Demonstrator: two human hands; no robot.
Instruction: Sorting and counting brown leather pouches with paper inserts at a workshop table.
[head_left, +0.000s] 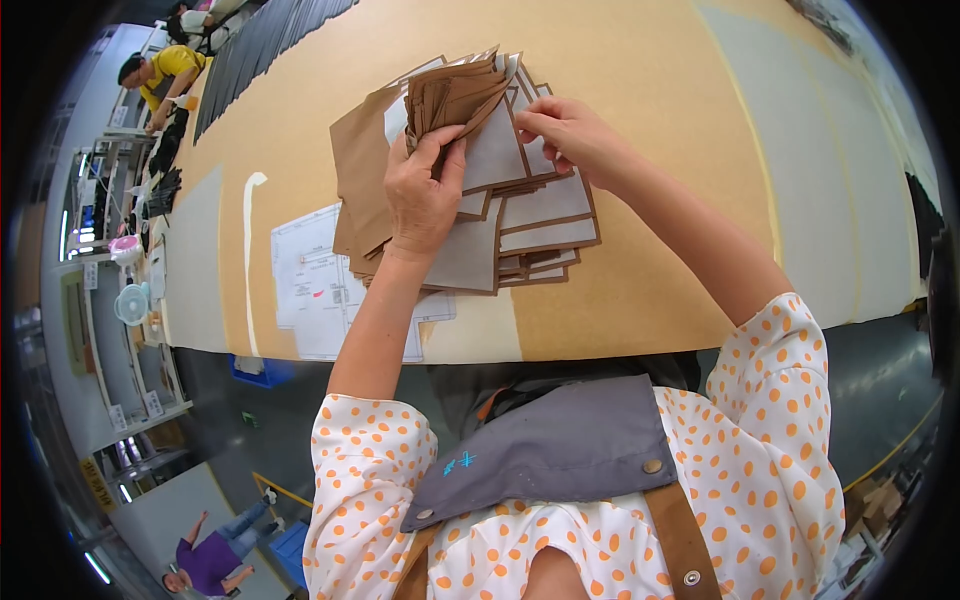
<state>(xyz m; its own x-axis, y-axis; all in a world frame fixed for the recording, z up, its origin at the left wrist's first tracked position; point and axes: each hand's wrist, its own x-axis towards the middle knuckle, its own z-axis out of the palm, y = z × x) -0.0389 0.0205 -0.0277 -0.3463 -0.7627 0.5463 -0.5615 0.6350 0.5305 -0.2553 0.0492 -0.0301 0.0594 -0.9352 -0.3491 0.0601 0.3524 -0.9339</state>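
Observation:
My left hand (427, 187) grips a folded bundle of thin brown sheet pieces (454, 94), thumb and fingers closed around its lower edge. Beneath it lies a loose pile of brown panels with pale grey faces and brown edges (495, 154). Some panels at the left of the pile show their brown side (364, 154) upward. My right hand (566, 139) is at the right side of the pile, its fingers curled beside a panel's edge. Whether those fingertips pinch that edge is not clear. My left forearm crosses over part of the pile.
A printed pattern sheet (315, 277) lies partly under the pile. The tan-covered table (645, 300) has its front edge close to my body. Dark strips (262, 64) lie at the far left, where a person in yellow (176, 67) works. A blue crate (260, 371) stands below the table.

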